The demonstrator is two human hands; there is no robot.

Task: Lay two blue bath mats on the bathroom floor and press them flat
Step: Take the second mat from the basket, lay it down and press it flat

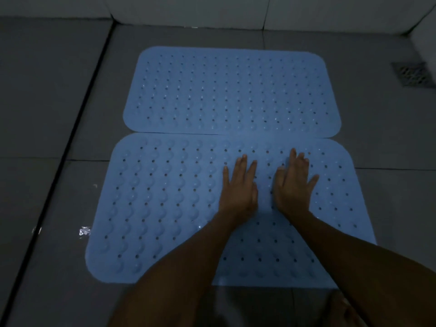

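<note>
Two blue perforated bath mats lie side by side on the dark tiled floor, long edges touching. The far mat (232,90) lies flat with nothing on it. On the near mat (160,204) both my hands rest palm down, right of its middle. My left hand (239,187) has its fingers spread and pointing away from me. My right hand (292,185) lies flat beside it, a small gap between them. Neither hand holds anything. My forearms cover the near mat's front edge.
A metal floor drain (414,73) sits at the far right. A dark groove (63,154) runs diagonally along the floor left of the mats. Pale wall tiles (212,10) rise behind the far mat. A small shiny scrap (84,231) lies by the near mat's left edge.
</note>
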